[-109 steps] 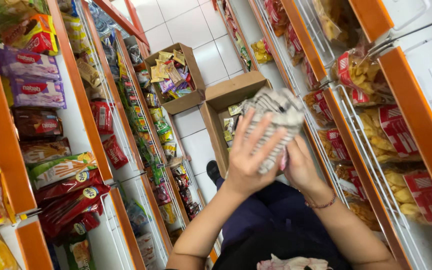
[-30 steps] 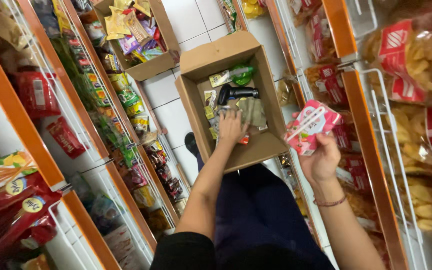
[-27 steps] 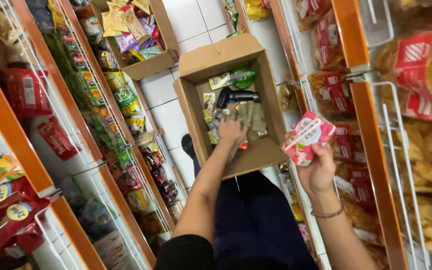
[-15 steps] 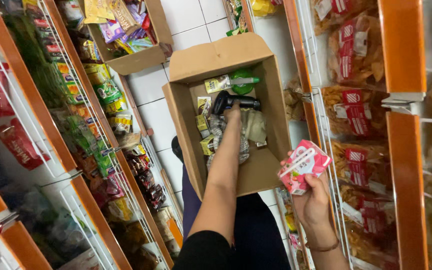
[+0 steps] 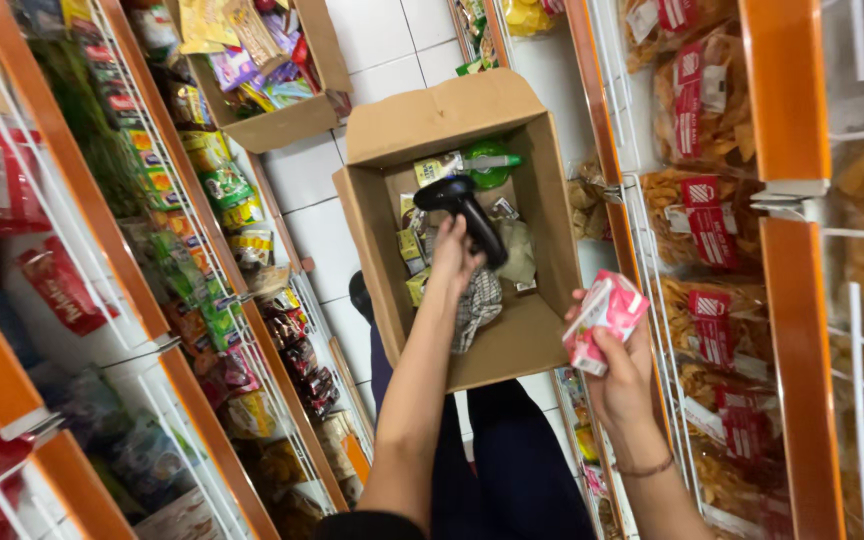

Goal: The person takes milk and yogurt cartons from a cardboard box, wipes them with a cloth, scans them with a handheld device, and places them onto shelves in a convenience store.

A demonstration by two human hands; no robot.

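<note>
My left hand (image 5: pixel 454 257) is shut on the handle of a black barcode scanner (image 5: pixel 464 207) and lifts it above the open cardboard box (image 5: pixel 532 345) on the floor. My right hand (image 5: pixel 619 372) holds a small pink and white packet (image 5: pixel 604 319) at the box's right edge, beside the right-hand shelves. Inside the box lie a green packet (image 5: pixel 490 162), several small snack packets and a checked cloth (image 5: pixel 478 307).
Orange-framed wire shelves full of snack bags line both sides of the narrow aisle: right shelf (image 5: pixel 712 230), left shelf (image 5: pixel 192 260). A second cardboard box (image 5: pixel 282 118) with bright packets stands farther along the white tiled floor. My dark trousers (image 5: pixel 512 470) show below.
My left hand reached into the box, closed on the black scanner and raised it. My right hand keeps the pink packet, now lower beside the box. The view has tipped further down.
</note>
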